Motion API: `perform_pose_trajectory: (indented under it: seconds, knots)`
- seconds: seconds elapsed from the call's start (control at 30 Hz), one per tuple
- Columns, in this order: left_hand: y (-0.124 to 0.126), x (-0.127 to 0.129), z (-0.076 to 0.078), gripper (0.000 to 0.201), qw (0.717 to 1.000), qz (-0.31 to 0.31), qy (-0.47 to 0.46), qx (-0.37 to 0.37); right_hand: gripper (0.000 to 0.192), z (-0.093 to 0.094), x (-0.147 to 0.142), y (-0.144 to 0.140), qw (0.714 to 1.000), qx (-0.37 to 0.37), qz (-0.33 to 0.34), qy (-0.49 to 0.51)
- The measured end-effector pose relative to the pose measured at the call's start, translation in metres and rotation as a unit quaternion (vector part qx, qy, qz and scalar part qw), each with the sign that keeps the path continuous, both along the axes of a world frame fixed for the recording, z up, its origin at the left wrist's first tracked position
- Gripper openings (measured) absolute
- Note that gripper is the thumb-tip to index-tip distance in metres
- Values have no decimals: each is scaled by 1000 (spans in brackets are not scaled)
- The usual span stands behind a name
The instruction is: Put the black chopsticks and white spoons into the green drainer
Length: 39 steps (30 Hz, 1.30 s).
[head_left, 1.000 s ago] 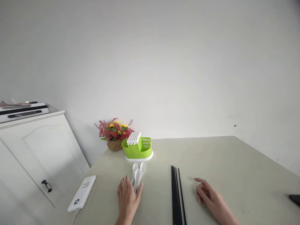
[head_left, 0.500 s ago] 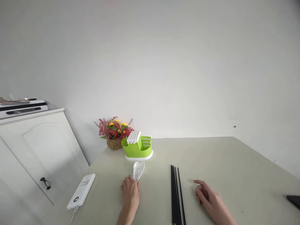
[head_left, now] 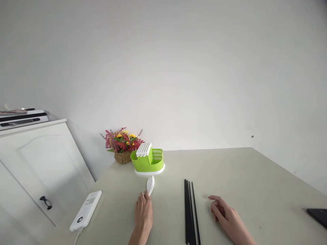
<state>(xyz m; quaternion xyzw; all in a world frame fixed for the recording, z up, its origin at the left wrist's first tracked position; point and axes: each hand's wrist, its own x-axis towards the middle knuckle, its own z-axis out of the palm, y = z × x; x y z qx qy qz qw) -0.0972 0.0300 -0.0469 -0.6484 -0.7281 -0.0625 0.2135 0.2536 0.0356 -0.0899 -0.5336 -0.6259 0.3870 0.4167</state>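
Bright, even, diffuse light; only faint soft shadows lie beside the right hand [head_left: 224,214]. Sharp focus, wide-angle bending at edges.

The print on the white power bank [head_left: 86,211] is too small to read.

- A pale table [head_left: 242,177] stands against a plain white wall [head_left: 163,68].
- A small wicker basket of red and yellow flowers [head_left: 122,146] sits at the table's far left corner, touching the wall.
- A white power bank [head_left: 86,210] lies near the table's left edge, with a cable running off its near end.
- A white cabinet [head_left: 38,163] with a dark handle stands left of the table, with a flat white appliance [head_left: 20,118] on top.
- A dark flat object [head_left: 318,215] lies at the right edge, partly cut off.
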Motion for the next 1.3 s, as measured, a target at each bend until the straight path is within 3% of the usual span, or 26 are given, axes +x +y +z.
perform_pose_trajectory:
  seconds: [0.1, 0.2, 0.3, 0.47, 0.63, 0.83, 0.97, 1.07, 1.3]
  knots:
    - [-1, 7, -1, 46, 999, -24, -22, 7, 48, 1, 0, -1, 1000, -8, 7, -4]
    - [-3, 33, -2, 48, 997, -57, -57, 1, 48, 2, 0, -1, 1000, -13, 14, -10]
    - [-7, 80, 0, 53, 989, -103, -99, -24, 51, 3, 0, -2, 1000, -23, 4, -2]
    - [-20, 170, 11, 49, 964, -163, -190, -94, 61, 11, 4, -1, 991, -34, -88, 97]
    - [-25, 221, 17, 44, 928, -198, -274, -159, 64, 25, 15, 13, 987, -30, -96, 127]
    - [-18, 239, -11, 48, 929, -177, -276, -173, 58, 21, 29, 36, 998, 11, -54, 34]
    - [-15, 240, -27, 64, 930, -180, -256, -192, 53, 11, 29, 43, 998, 27, -56, 16]
    - [-15, 242, -26, 76, 935, -185, -230, -195, 53, 5, 27, 46, 998, 33, -60, 12]
    - [-20, 249, -14, 75, 947, -191, -178, -188, 51, 0, 26, 47, 997, 48, -65, 8]
